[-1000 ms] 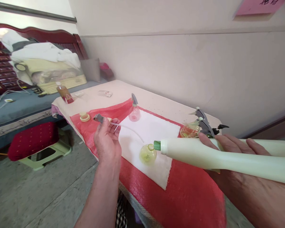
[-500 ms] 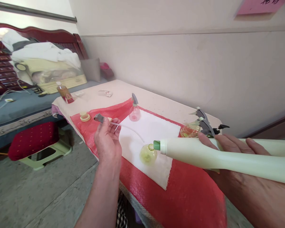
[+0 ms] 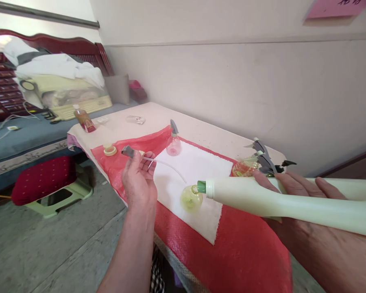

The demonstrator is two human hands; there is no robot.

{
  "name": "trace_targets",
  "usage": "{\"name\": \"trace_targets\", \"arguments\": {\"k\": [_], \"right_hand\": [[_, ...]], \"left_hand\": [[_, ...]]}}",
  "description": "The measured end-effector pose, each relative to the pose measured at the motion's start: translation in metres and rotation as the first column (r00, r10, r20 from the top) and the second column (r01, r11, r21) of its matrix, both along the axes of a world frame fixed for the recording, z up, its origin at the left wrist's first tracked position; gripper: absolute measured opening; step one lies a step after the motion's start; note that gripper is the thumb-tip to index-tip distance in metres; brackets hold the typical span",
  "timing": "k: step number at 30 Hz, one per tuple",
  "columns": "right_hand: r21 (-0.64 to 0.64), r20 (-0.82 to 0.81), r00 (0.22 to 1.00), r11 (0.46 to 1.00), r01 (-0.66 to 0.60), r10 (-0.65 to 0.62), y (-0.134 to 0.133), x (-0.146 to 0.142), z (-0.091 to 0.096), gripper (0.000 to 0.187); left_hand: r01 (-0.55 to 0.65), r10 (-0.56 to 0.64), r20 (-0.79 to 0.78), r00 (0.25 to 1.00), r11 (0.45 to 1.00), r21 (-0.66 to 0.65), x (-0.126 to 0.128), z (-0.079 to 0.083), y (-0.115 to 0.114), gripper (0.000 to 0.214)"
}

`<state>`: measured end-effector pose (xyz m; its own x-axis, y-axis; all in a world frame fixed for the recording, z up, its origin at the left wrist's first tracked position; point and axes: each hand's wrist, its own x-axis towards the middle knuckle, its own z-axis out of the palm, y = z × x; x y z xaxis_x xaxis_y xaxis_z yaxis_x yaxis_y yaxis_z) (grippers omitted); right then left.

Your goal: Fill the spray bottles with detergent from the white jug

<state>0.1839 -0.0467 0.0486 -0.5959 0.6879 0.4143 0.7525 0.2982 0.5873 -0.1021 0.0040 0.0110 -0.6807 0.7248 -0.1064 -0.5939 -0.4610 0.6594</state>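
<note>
My left hand (image 3: 138, 179) is closed on a grey spray trigger head (image 3: 128, 151), whose thin white dip tube (image 3: 167, 166) curves out to the right over the white cloth (image 3: 198, 171). My right hand (image 3: 295, 191) grips a long pale green bottle (image 3: 280, 201) held on its side. Its green nozzle (image 3: 201, 186) touches the mouth of a small round yellow-green bottle (image 3: 189, 199) standing open on the cloth.
A red woven sheet (image 3: 247, 252) covers the table. A pink spray bottle (image 3: 173, 144) stands at the cloth's far edge, an orange spray bottle (image 3: 247, 166) with grey triggers lies right, a yellow cap (image 3: 110, 150) and brown bottle (image 3: 83, 119) left. A red stool (image 3: 42, 179) and bed lie beyond.
</note>
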Motion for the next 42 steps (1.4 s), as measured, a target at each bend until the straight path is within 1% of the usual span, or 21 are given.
{"name": "trace_targets", "arguments": {"k": [4, 12, 19, 25, 33, 38, 42], "right_hand": [[0.019, -0.012, 1.000, 1.000, 0.000, 0.000, 0.0008, -0.0008, -0.0009, 0.050], [0.014, 0.001, 1.000, 1.000, 0.013, -0.013, 0.0007, -0.0024, 0.0030, 0.051], [0.015, -0.020, 0.999, 1.000, -0.026, 0.026, -0.0008, 0.0000, -0.0003, 0.050], [0.002, -0.009, 1.000, 1.000, 0.004, -0.003, -0.0006, -0.0018, 0.0010, 0.049], [0.010, -0.007, 1.000, 1.000, 0.006, -0.006, 0.0004, -0.0025, 0.0008, 0.051], [0.015, -0.012, 0.999, 0.999, -0.041, 0.041, 0.0004, -0.0001, 0.0007, 0.050], [0.005, -0.022, 0.999, 0.999, -0.033, 0.033, 0.0009, 0.0014, 0.0005, 0.050]], "left_hand": [[0.001, -0.001, -0.003, 1.000, 1.000, 0.003, 0.0004, -0.0001, -0.0004, 0.025], [0.002, -0.002, -0.010, 1.000, 1.000, 0.005, 0.0006, -0.0002, -0.0001, 0.024], [0.002, -0.002, -0.015, 1.000, 1.000, 0.002, 0.0002, -0.0013, -0.0001, 0.024], [0.008, -0.008, -0.007, 1.000, 1.000, 0.008, -0.0002, -0.0026, 0.0000, 0.024], [0.002, -0.002, -0.009, 1.000, 1.000, 0.002, 0.0000, -0.0019, 0.0006, 0.024], [0.004, -0.004, -0.016, 1.000, 1.000, -0.002, -0.0004, -0.0023, 0.0007, 0.024], [0.006, -0.007, -0.023, 1.000, 1.000, -0.006, -0.0010, -0.0032, 0.0013, 0.025]]}}
